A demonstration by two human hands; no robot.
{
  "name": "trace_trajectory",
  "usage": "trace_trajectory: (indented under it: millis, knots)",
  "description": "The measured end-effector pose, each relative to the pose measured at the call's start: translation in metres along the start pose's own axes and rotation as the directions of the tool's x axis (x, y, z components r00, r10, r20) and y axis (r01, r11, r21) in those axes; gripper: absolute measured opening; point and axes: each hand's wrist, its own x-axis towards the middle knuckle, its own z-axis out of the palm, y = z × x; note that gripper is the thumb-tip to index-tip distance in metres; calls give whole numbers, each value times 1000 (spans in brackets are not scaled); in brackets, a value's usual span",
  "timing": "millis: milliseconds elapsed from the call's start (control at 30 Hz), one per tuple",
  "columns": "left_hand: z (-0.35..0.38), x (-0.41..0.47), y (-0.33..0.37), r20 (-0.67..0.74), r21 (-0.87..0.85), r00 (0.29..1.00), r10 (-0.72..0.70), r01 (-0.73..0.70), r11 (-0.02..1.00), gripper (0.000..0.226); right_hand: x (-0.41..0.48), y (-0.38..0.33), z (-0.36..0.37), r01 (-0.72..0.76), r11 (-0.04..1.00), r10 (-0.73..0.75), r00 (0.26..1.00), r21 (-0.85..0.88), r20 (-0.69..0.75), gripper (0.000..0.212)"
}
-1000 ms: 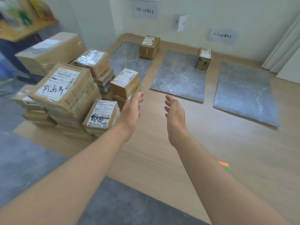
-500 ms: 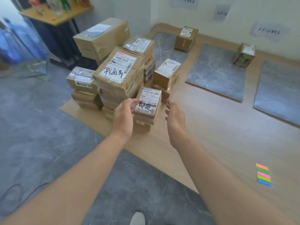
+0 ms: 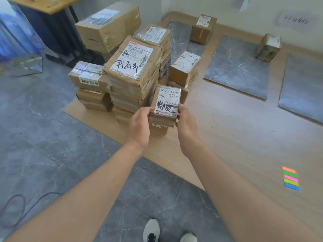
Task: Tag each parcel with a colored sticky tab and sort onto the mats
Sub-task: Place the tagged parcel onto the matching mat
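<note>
Cable [image 3: 15,206]: a dark loop lying on the grey floor tiles at the far left.
Desk [image 3: 47,6]: a wooden top against the back wall, behind the pile.
Large carton [image 3: 108,25]: taped brown box at the back of the pile, the biggest one there.
Parcel pile [image 3: 131,67]: brown boxes stacked several high on the wood board [image 3: 227,137], most with white shipping labels facing up.
Left hand [image 3: 139,123]: fingers curled round the left side of the small parcel, gripping it.
Small parcel [image 3: 166,105]: held between both hands at the front of the pile, label up, right above a short stack of boxes; I cannot tell whether it is lifted clear.
Right hand [image 3: 186,123]: grasping the parcel's right side, thumb along the edge.
Left mat [image 3: 181,42]: grey marble pattern, carrying one box [image 3: 202,28] with an orange strip on its side.
Middle mat [image 3: 239,67]: one tilted box [image 3: 268,48] at its far corner, a green mark on it.
Sticky tabs [image 3: 290,178]: orange, green, pink, green and blue strips on the board, well apart from the hands.
Right mat [image 3: 302,88]: cut off by the picture's edge.
</note>
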Motion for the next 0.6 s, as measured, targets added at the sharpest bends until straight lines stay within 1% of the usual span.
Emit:
trace_trajectory:
  millis: [133,200,267,367,400,500,600]
  knots:
    - [8,-4,2,-20,-32,999,44,-44,999,34,-6,-2,-12,1,999,1,999,48,-45,42]
    - [18,-8,7,6,-56,998,58,-58,997,34,-8,-5,-23,16,997,-10,997,74,-78,41]
    - [34,-12,14,58,-80,996,73,-68,994,31,-12,-8,-38,38,996,-29,993,77,-117,41]
    - [66,-21,23,149,-70,986,79,-69,995,49,-18,-9,-70,104,990,-86,980,93,-179,38]
    - [78,-24,23,182,-71,981,72,-60,996,50,-20,-9,-83,122,988,-101,974,94,-205,37]
    - [120,-35,20,266,-61,963,40,-24,998,43,-24,-3,-128,168,980,-129,947,111,-295,34]
    - [166,-45,8,321,-54,947,-12,30,998,39,-26,11,-175,177,975,-117,924,137,-364,36]
